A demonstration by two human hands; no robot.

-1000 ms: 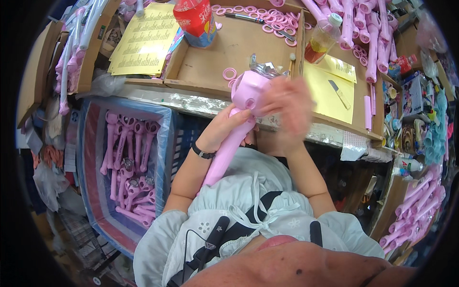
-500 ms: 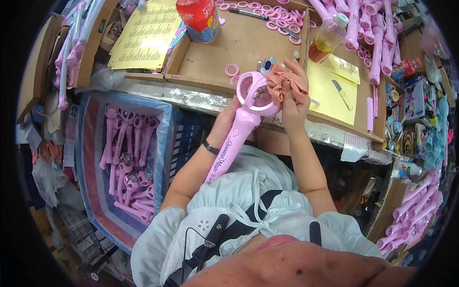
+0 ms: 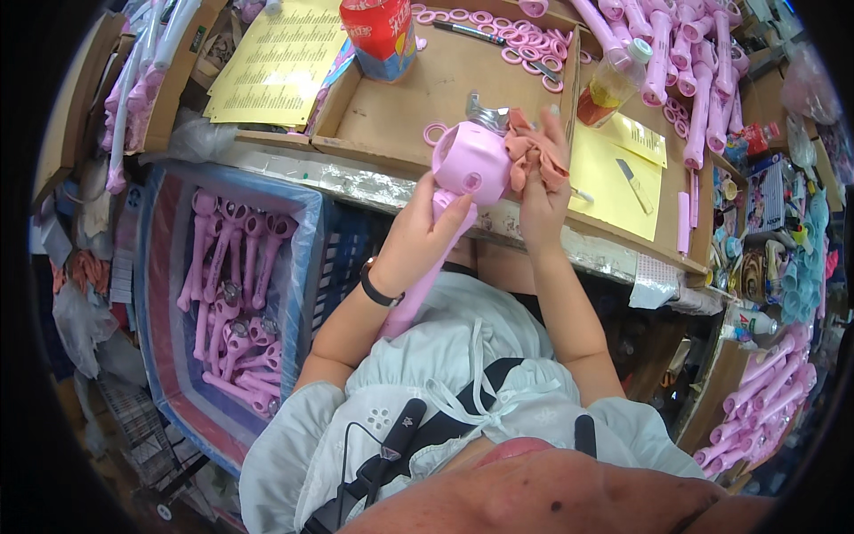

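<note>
My left hand (image 3: pixel 416 236) is wrapped round the neck of a pink toy wand (image 3: pixel 471 160), whose handle slants down toward my lap. A shiny silver ornament (image 3: pixel 487 114) tops the wand's round head. In my right hand (image 3: pixel 544 214) is a crumpled orange cloth (image 3: pixel 536 162), pressed against the right side of that head. The palm and thumb of my left hand cover part of the neck. Close beyond the wand, a loose pink ring (image 3: pixel 435 133) lies in a shallow cardboard tray (image 3: pixel 382 116).
Left of me stands a plastic-lined blue crate (image 3: pixel 307 233) of pink wands. A red container (image 3: pixel 381 40), a pen (image 3: pixel 465 32) and many pink rings occupy the tray. To its right are a drink bottle (image 3: pixel 612 84) and a knife (image 3: pixel 633 182) on yellow paper. More wands (image 3: pixel 756 400) fill a box at lower right.
The wand has turned about its length, so its round opening and handle lettering no longer face up. My left hand now shows on top of the neck. The cloth stays at the head's right side.
</note>
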